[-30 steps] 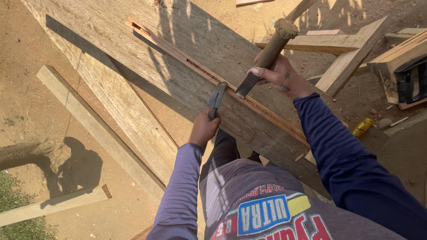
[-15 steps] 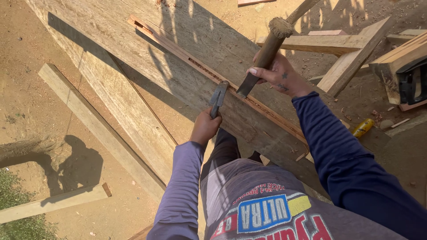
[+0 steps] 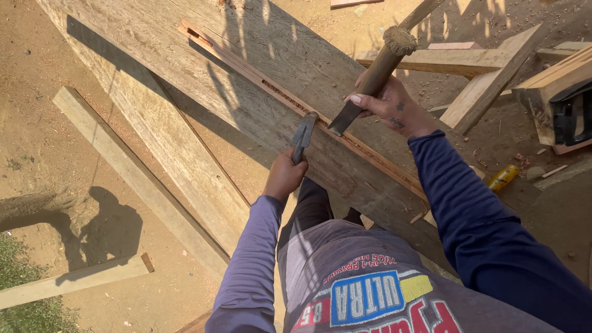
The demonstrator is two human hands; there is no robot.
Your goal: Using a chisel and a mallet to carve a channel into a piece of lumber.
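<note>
A wide weathered plank [image 3: 246, 92] runs diagonally under me, with a long narrow groove [image 3: 277, 95] cut along it. My right hand [image 3: 388, 105] grips a chisel [image 3: 379, 71] by its thick wooden handle, and the flat metal blade [image 3: 342, 117] is set at an angle in the groove. My left hand [image 3: 285, 176] is closed on the handle of a metal hammer. The hammer head [image 3: 304, 132] rests on the plank just left of the chisel blade. Both arms are in long sleeves.
Narrower boards [image 3: 123, 154] lie on the sandy ground to the left, and a short one [image 3: 74, 280] sits at lower left near grass. Crossed timbers [image 3: 487, 68] lie at upper right. A black tool [image 3: 570, 114] rests on a wooden block. A yellow object [image 3: 502, 177] lies on the ground.
Almost nothing differs. Both hands keep their grip and place at the groove, and the view has shifted only slightly.
</note>
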